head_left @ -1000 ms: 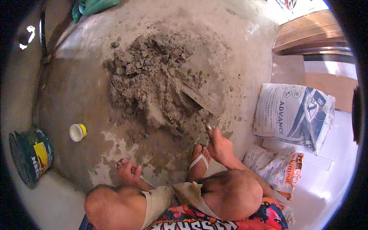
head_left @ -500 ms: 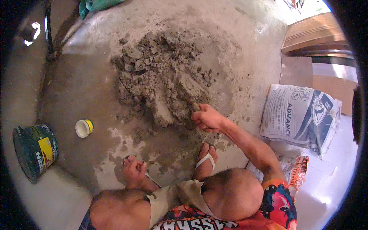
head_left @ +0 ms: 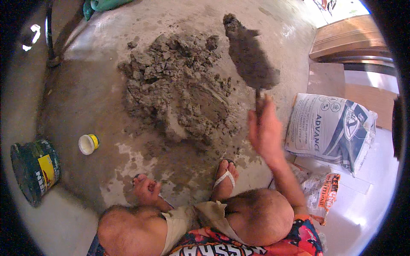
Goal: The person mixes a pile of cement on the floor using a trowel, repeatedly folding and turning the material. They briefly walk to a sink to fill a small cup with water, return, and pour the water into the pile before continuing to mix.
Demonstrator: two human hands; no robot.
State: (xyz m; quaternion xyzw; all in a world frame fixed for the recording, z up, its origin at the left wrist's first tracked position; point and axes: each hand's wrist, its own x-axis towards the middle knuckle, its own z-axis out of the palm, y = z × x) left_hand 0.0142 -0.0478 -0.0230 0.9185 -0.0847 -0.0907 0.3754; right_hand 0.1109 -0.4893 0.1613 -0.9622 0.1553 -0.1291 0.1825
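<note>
My right hand (head_left: 267, 130), slightly blurred, is closed around the handle of a trowel (head_left: 258, 64). The long, pointed blade is dark with wet mortar, and a lump clings to its far tip. It is raised to the right of a heap of grey-brown mortar (head_left: 171, 81) on the concrete floor. My left hand (head_left: 147, 187) hangs low over my left foot, its fingers curled in, with nothing seen in them; my knee hides most of that arm.
A dark bucket (head_left: 36, 170) with a yellow label stands at left, near a small white-and-yellow tub (head_left: 89, 144). At right lie a white-and-blue cement bag (head_left: 329, 130) and an orange-and-white bag (head_left: 322, 196). Wooden boards (head_left: 341, 38) are behind. Green material (head_left: 106, 4) lies far left.
My right hand has swung the trowel up out of the mortar heap and to the right, mortar on its blade. My left hand has stayed by my left foot.
</note>
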